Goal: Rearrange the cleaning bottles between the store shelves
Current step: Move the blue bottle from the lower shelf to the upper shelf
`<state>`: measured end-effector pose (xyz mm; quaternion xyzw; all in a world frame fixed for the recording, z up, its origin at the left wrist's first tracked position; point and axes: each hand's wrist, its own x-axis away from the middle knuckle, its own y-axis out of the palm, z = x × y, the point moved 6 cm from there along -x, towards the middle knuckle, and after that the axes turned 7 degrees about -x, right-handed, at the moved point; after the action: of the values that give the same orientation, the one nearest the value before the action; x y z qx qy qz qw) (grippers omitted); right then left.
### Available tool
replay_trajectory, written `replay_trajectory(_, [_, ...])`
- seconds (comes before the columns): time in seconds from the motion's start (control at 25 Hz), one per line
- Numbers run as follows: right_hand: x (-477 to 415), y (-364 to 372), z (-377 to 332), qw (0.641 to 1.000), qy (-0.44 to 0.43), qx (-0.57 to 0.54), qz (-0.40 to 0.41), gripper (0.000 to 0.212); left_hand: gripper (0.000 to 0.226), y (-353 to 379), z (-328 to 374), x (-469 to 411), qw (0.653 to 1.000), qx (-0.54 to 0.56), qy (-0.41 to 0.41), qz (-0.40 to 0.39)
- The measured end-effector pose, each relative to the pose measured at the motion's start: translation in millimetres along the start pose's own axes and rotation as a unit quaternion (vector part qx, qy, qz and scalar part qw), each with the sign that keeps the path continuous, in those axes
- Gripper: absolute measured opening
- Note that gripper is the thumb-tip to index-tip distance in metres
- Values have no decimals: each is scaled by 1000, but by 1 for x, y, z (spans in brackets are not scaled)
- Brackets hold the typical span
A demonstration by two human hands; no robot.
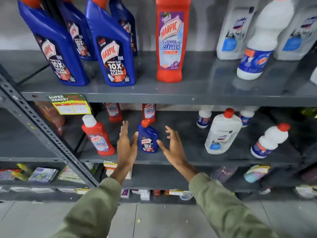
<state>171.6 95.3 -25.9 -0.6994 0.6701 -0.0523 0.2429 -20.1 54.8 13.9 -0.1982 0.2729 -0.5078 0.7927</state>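
A small blue Harpic bottle with a red cap stands upright on the middle shelf. My left hand is open just left of it, thumb close to its side. Open too, my right hand has spread fingers just right of the bottle, thumb near its base. Neither hand grips it. On the upper shelf stand large blue Harpic bottles, a tall red Harpic bathroom cleaner and white bottles.
A red Harpic bottle stands left of my hands, two more red ones behind. White Domex bottles and a white red-capped bottle stand to the right. A slotted steel upright crosses at left. Lower shelves hold packets.
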Motion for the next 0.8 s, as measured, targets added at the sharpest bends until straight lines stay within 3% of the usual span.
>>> replay_trajectory(0.12, [-23, 40, 35, 988, 119, -74, -67, 87, 67, 37, -52, -37, 988, 13, -128, -86])
replay_trajectory(0.2, [-34, 63, 53, 982, 145, -104, -66, 99, 50, 64, -74, -55, 978, 18, -146, -148])
replay_trajectory(0.28, [-38, 77, 61, 980, 156, -120, -39, 76, 28, 79, -82, -60, 980, -8, -132, -149])
replay_trajectory(0.36, [-33, 76, 60, 980, 145, -136, -1, 51, 27, 73, -77, -56, 986, -38, -126, -99])
replay_trajectory(0.6, [8, 9, 15, 988, 66, -139, 35, 40, 32, 39, -14, -15, 999, 17, -30, -26])
replay_trajectory(0.8, [39, -101, -98, 992, -22, -115, 38, 40, 45, -18, 101, 21, 987, 108, 120, -17])
